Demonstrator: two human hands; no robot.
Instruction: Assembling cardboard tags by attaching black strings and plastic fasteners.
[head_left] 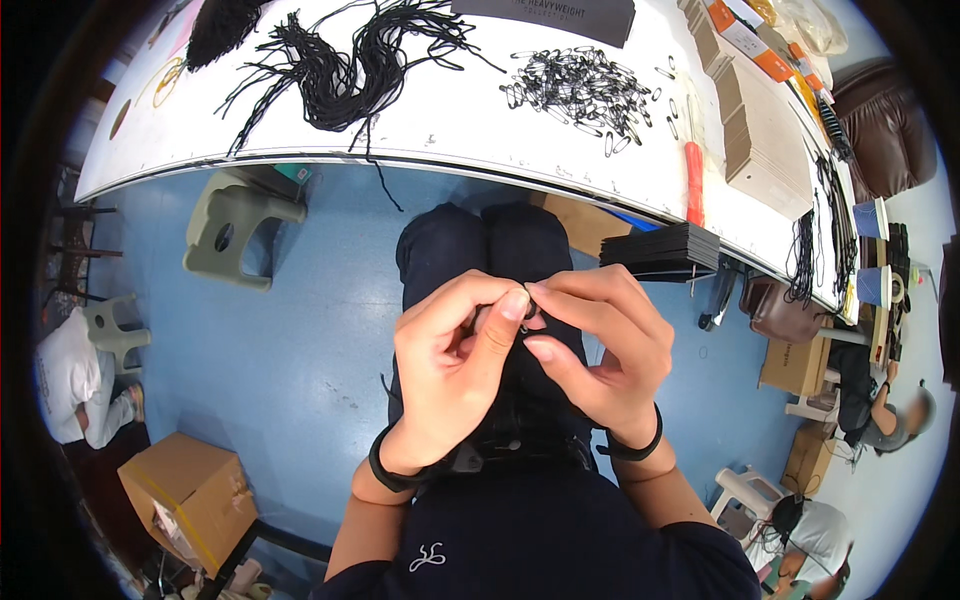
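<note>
Above my lap, my two hands meet at the fingertips. My left hand (pixel 455 340) is closed in a pinch, thumb against bent forefinger, on a small dark looped piece (pixel 530 312). Most of that piece is hidden by the fingers, so its kind is unclear. My right hand (pixel 610 345) curls in from the other side, with its forefinger tip touching beside the left thumb and its own thumb just below. On the table beyond lie a heap of black safety pins (pixel 585 90) and a bundle of black cords (pixel 345 85), one end hanging over the edge.
The white table (pixel 450 135) curves across the top. A red-handled tool (pixel 694 180), stacks of grey-brown cards (pixel 760 140) and black cards (pixel 660 250) are at its right. A green stool (pixel 230 235) and cardboard box (pixel 190 490) stand left. Other people sit at both sides.
</note>
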